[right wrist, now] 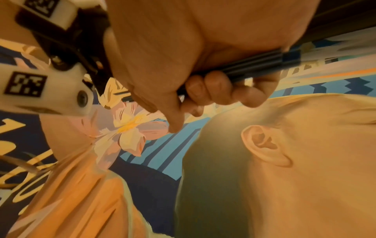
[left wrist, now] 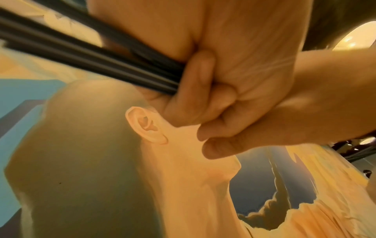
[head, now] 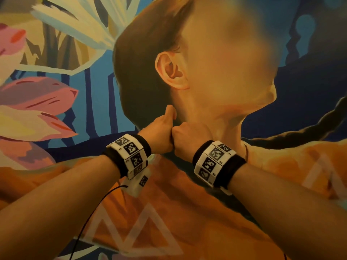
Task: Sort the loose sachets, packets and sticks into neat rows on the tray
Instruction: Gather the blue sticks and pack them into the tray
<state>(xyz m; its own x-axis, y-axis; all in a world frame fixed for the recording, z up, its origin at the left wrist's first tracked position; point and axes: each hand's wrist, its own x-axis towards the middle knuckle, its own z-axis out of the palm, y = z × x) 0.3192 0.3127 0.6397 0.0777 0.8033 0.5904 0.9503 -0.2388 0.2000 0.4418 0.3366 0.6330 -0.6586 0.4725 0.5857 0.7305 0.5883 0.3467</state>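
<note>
Dark slim sticks (left wrist: 101, 64) sit in the left hand (head: 161, 136), fingers (left wrist: 195, 83) curled round one end of the bundle in the left wrist view, the rest running blurred toward the upper left of that view. Right hand (head: 187, 139) also grips dark sticks (right wrist: 254, 66), fingers (right wrist: 217, 87) wrapped over them in the right wrist view, shafts leading off to the right edge. Cannot tell whether it is one bundle shared by both hands or two. From the head view the sticks are hidden; only two fists show, raised and pressed knuckle to knuckle, left thumb (head: 170, 111) sticking up. Both hands are held up in front of a large painted mural (head: 56, 91): pink and cream flowers on blue at left, a painted head in profile with an ear (head: 172, 72) at centre, an orange garment with pale triangles below. Each wrist wears a black band with white marker tiles, left (head: 129, 156) and right (head: 216, 162). A thin black cable (head: 90, 218) hangs from the left band. The white left wrist camera (right wrist: 61, 96), with its lens and a marker, shows just beside the right hand in the right wrist view. Lighting is warm and dim, and the wrist views are motion-blurred.
</note>
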